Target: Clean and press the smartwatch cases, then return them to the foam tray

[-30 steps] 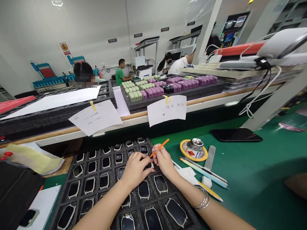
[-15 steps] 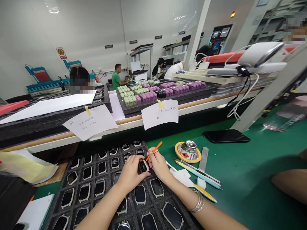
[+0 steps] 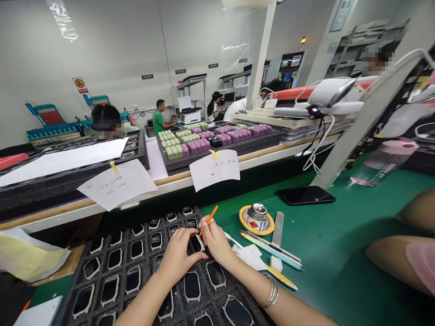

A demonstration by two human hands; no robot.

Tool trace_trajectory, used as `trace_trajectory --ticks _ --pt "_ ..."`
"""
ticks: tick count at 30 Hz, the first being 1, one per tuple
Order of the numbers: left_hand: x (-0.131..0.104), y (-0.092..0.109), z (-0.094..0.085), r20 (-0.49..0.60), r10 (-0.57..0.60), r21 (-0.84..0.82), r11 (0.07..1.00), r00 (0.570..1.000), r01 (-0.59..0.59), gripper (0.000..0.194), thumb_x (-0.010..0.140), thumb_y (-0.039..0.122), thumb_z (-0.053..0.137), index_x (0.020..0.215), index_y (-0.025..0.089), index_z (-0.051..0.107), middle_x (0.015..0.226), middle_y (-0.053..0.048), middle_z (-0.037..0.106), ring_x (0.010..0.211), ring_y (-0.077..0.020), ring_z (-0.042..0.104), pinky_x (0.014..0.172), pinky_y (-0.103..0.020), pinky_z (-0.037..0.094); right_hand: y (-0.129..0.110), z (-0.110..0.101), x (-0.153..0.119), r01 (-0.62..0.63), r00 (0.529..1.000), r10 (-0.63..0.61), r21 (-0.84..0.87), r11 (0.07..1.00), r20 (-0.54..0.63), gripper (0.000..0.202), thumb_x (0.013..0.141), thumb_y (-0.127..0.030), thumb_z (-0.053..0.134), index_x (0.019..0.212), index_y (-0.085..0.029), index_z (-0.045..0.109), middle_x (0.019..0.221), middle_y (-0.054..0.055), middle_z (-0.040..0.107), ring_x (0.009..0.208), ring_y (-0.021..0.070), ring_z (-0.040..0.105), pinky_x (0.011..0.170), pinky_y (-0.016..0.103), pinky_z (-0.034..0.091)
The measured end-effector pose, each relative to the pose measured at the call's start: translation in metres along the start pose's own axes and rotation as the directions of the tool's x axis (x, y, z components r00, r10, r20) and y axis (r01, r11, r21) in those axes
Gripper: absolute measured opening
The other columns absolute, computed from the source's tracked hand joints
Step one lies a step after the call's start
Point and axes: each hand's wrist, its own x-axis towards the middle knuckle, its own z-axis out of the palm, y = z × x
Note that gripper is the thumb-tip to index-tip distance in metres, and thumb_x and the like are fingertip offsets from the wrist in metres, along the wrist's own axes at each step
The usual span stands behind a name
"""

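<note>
Between my two hands is a watch case with a dark face and a pale frame, tilted over the black foam tray. My left hand grips its left side between thumb and fingers. An orange stick is pinched in my right hand, its lower tip at the upper edge of the watch case. Rows of similar watch cases fill the tray's slots around my hands, and a few of them show white text on their screens.
Right of my hands lie a metal can on a yellow ring, a flat metal strip, several pens, and white wipes. Farther right are a black phone and a pink bottle. A shelf edge crosses ahead. Someone's arm rests at right.
The view has shifted, so most things appear farther left. More of a person's arm and pink sleeve shows at right. My hands keep their hold on the watch case and orange stick.
</note>
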Motion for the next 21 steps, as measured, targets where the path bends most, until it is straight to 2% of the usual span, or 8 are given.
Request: trace_trajectory --ticks 2,4,6,10,13,16,21 --pt "0.002 -0.002 -0.002 -0.012 0.005 0.007 1.000 1.000 -0.004 0.031 0.087 0.033 0.071 0.114 0.025 0.060 0.111 -0.005 0.068 0.106 -0.0255 0.063 0.093 -0.043 0.052 -0.002 0.000 -0.001 0.022 0.999 -0.022 0.003 1.000 -0.038 0.029 0.101 -0.043 0.053 0.099 -0.016 0.062 0.093 0.003 0.064 0.078 0.0156 0.063 0.071 0.033 0.055" --pt "0.008 -0.004 -0.002 -0.045 -0.007 0.031 0.999 0.999 0.008 0.019 0.096 0.028 0.056 0.114 0.024 0.060 0.113 -0.006 0.067 0.108 -0.0241 0.063 0.096 -0.044 0.051 -0.007 -0.001 -0.004 0.053 0.997 -0.053 0.005 0.999 -0.062 0.031 0.102 -0.045 0.049 0.099 -0.016 0.061 0.092 0.003 0.063 0.079 0.0161 0.062 0.074 0.034 0.053" --pt "0.018 -0.007 -0.002 -0.068 -0.014 0.073 0.997 0.998 0.019 0.019 0.099 0.020 0.048 0.112 0.021 0.061 0.113 -0.008 0.067 0.110 -0.0240 0.062 0.098 -0.047 0.049 -0.013 -0.001 -0.007 0.089 0.995 -0.089 0.007 0.996 -0.049 0.034 0.102 -0.048 0.047 0.095 -0.017 0.060 0.089 0.002 0.061 0.079 0.0165 0.060 0.077 0.036 0.051" --pt "0.038 -0.011 -0.001 0.013 0.043 0.175 0.984 0.999 -0.044 0.015 0.095 0.023 0.059 0.106 0.016 0.065 0.115 -0.007 0.066 0.111 -0.0246 0.061 0.098 -0.049 0.048 -0.021 -0.001 -0.009 0.131 0.991 -0.132 0.028 0.991 0.028 0.037 0.100 -0.051 0.048 0.091 -0.018 0.061 0.088 0.002 0.062 0.080 0.0171 0.059 0.080 0.037 0.049" --pt "0.047 -0.013 -0.005 0.069 0.071 0.241 0.967 0.995 -0.086 0.016 0.094 0.030 0.063 0.101 0.016 0.066 0.109 -0.006 0.066 0.105 -0.0238 0.061 0.095 -0.048 0.049 -0.020 0.000 -0.005 0.109 0.993 -0.111 0.061 0.992 0.032 0.036 0.101 -0.049 0.048 0.090 -0.017 0.061 0.086 0.002 0.062 0.077 0.0159 0.059 0.074 0.034 0.051" --pt "0.047 -0.015 -0.012 0.079 0.085 0.265 0.959 0.993 -0.103 0.019 0.091 0.033 0.065 0.099 0.016 0.067 0.103 -0.005 0.065 0.101 -0.0238 0.061 0.093 -0.047 0.048 -0.014 0.000 -0.002 0.069 0.997 -0.071 0.100 0.993 0.011 0.034 0.101 -0.048 0.050 0.092 -0.016 0.060 0.084 0.001 0.061 0.070 0.0136 0.059 0.066 0.030 0.052" --pt "0.033 -0.021 -0.016 0.039 0.094 0.208 0.973 0.995 -0.100 0.024 0.089 0.029 0.068 0.112 0.023 0.064 0.110 -0.005 0.067 0.107 -0.0252 0.060 0.095 -0.044 0.048 -0.006 0.004 0.002 0.000 1.000 -0.002 0.151 0.989 0.012 0.030 0.100 -0.043 0.054 0.094 -0.015 0.062 0.084 0.000 0.062 0.065 0.0111 0.058 0.059 0.025 0.052"
